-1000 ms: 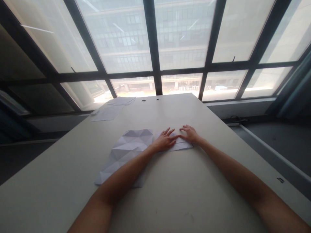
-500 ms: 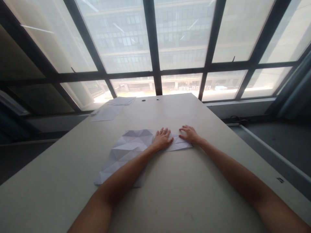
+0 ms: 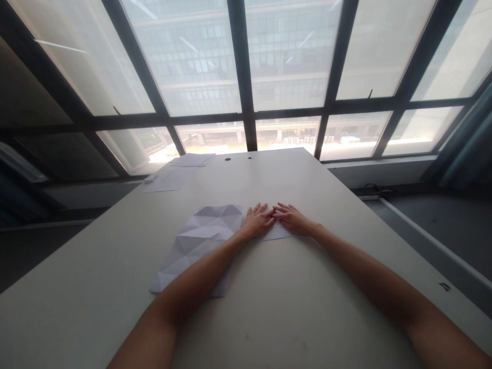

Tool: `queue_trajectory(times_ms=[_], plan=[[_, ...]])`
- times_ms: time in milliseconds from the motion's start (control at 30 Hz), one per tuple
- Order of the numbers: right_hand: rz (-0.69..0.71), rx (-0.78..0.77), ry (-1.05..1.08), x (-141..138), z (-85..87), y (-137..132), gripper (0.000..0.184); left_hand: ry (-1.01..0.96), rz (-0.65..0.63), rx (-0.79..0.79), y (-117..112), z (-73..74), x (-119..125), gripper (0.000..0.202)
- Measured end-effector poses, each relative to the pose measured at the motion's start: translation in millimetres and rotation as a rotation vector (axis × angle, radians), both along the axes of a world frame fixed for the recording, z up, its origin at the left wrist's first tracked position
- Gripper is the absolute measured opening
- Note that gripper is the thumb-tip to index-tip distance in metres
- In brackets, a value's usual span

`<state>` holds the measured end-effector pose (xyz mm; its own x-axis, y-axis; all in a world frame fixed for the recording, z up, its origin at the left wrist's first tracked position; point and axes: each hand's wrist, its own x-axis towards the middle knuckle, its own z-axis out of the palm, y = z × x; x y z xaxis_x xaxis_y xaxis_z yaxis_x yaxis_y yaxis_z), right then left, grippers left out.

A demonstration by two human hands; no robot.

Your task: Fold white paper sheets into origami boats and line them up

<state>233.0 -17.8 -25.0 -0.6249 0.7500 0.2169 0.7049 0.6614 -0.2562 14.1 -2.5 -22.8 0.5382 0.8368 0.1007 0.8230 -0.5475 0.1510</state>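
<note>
Dark-framed windows (image 3: 288,56) run behind a white bench (image 3: 269,307), with a blue-grey curtain (image 3: 457,143) at far right. From the left, loose sheets (image 3: 163,180) lie near the bench's far edge, overlapping. Nearer, a creased sheet (image 3: 203,228) spreads out in faceted ridges; the left forearm crosses its lower right part and hides some of it.

Just right of that sheet, the folded paper (image 3: 275,234) lies low on the bench, white, its near edge showing below the hands, which cover most of it. The left hand (image 3: 258,220) rests palm down on its left part, fingers extended and slightly parted, gripping nothing. The right hand (image 3: 292,218) lies over its right part, fingers loosely extended, with no grasp visible; whether their fingertips touch cannot be told.

Half a second ago a gap separated the hands; the right hand has since moved left.
</note>
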Motion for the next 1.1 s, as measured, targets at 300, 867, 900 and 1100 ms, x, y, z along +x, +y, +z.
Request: queue_trajectory(times_ms=[300,867,900,1100], plan=[[-0.03,-0.048,-0.003,2,-1.4,1,0.043,-0.028,0.069,0.021,0,0.2,2,0.056],[-0.172,-0.05,-0.094,11,3.2,9,0.043,-0.132,0.276,0.145,8,-5.3,-6,0.046],[-0.178,-0.038,-0.101,12,3.9,8,0.043,-0.142,0.282,0.165,8,-5.5,-6,0.047],[-0.219,-0.016,-0.115,17,6.2,9,0.042,-0.153,0.326,0.184,6,-6.6,-5,0.055]])
